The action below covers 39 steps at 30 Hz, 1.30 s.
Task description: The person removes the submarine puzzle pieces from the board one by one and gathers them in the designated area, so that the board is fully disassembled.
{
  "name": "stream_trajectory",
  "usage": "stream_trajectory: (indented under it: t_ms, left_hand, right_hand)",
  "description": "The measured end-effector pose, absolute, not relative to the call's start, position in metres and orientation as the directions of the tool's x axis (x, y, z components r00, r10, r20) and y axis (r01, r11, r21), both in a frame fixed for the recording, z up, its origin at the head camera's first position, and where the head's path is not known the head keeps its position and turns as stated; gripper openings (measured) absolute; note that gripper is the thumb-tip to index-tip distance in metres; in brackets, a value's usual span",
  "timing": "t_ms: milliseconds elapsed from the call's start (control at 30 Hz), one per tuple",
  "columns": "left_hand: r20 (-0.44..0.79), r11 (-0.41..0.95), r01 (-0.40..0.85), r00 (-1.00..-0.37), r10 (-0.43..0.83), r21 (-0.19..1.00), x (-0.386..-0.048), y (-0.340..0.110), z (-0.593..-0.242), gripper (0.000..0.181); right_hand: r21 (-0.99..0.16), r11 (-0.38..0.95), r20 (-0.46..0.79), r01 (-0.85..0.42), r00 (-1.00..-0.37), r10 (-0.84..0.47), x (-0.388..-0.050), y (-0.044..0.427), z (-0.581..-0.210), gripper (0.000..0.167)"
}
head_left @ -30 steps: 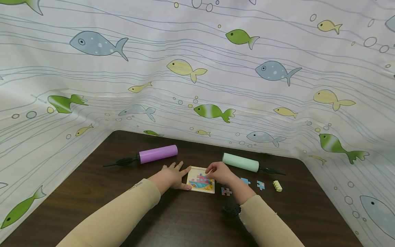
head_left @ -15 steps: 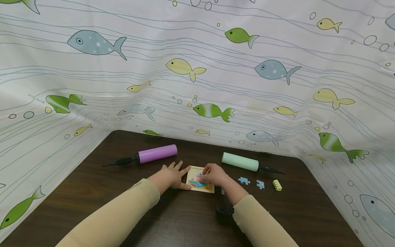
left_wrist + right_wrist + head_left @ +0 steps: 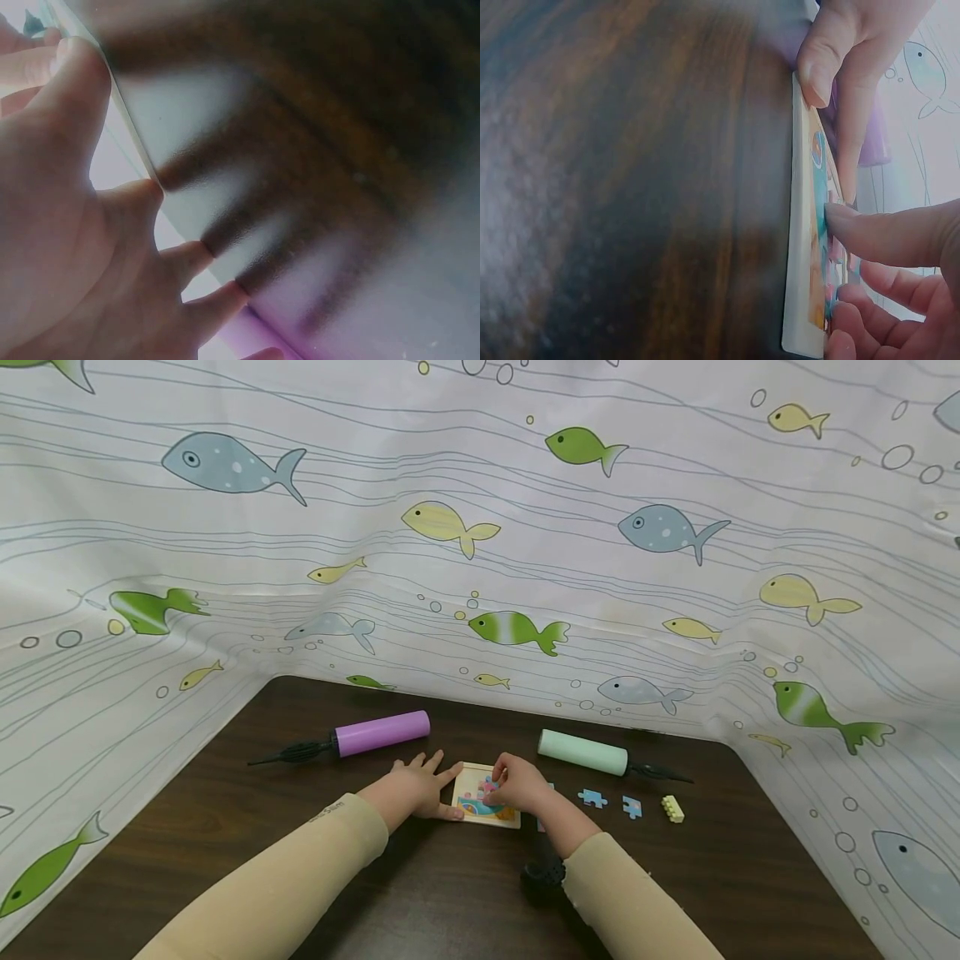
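Observation:
A small wooden jigsaw tray (image 3: 472,776) with a colourful picture lies on the dark table. My left hand (image 3: 420,787) rests at its left side, fingers spread, thumb and index finger touching the frame. In the right wrist view the left thumb (image 3: 819,79) lies on the tray's corner. Over the picture, my right hand (image 3: 522,783) pinches a pinkish puzzle piece (image 3: 490,786) between thumb and fingers, against the tray; the fingers partly hide it. Two loose blue puzzle pieces lie to the right, one nearer (image 3: 592,798) and one farther (image 3: 632,807). Another is mostly hidden behind the right wrist.
A purple hand pump (image 3: 382,734) with a black nozzle lies behind the left hand. A mint-green pump (image 3: 582,752) lies at the back right. Beyond the loose pieces sits a pale yellow toy brick (image 3: 672,809). A fish-patterned curtain (image 3: 517,677) encloses the table's back and sides.
My right hand has moved slightly left and lower over the tray, uncovering a loose blue piece and covering most of another beneath the wrist. The left hand stays put.

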<state>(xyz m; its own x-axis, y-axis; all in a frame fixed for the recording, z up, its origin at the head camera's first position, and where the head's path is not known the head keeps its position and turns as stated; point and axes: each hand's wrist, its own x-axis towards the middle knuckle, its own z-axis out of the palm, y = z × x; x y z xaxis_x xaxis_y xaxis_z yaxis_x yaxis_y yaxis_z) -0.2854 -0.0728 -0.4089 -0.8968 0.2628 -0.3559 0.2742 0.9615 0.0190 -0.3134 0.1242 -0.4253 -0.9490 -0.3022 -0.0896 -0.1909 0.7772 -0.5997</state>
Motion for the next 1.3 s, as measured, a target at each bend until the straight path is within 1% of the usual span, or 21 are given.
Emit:
stream_trajectory:
  t_ms: [300, 533, 667, 833, 1100, 1300]
  left_hand:
    - [-0.356, 0.961, 0.275, -0.897, 0.262, 0.015, -0.282, -0.072, -0.405, 0.090]
    - [-0.354, 0.962, 0.272, -0.898, 0.261, 0.019, -0.283, -0.072, -0.406, 0.090]
    - [-0.352, 0.962, 0.273, -0.899, 0.262, 0.018, -0.284, -0.072, -0.406, 0.090]
    - [-0.356, 0.964, 0.265, -0.899, 0.255, 0.023, -0.284, -0.072, -0.408, 0.091]
    - [-0.350, 0.964, 0.265, -0.901, 0.257, 0.026, -0.285, -0.073, -0.409, 0.091]
    - [-0.354, 0.963, 0.270, -0.898, 0.262, 0.027, -0.283, -0.072, -0.406, 0.090]
  right_hand:
    - [-0.628, 0.748, -0.069, -0.214, -0.942, -0.328, -0.312, 0.124, -0.423, 0.035]
    - [-0.677, 0.697, -0.040, -0.237, -0.933, -0.357, -0.311, 0.126, -0.423, 0.017]
    - [-0.722, 0.659, -0.055, -0.212, -0.931, -0.360, -0.311, 0.128, -0.422, 0.011]
    - [-0.766, 0.619, -0.078, -0.176, -0.930, -0.360, -0.311, 0.129, -0.422, 0.009]
    - [-0.836, 0.540, -0.105, -0.102, -0.935, -0.338, -0.310, 0.133, -0.416, 0.009]
    - [-0.860, 0.506, -0.112, -0.067, -0.943, -0.315, -0.309, 0.150, -0.410, 0.010]
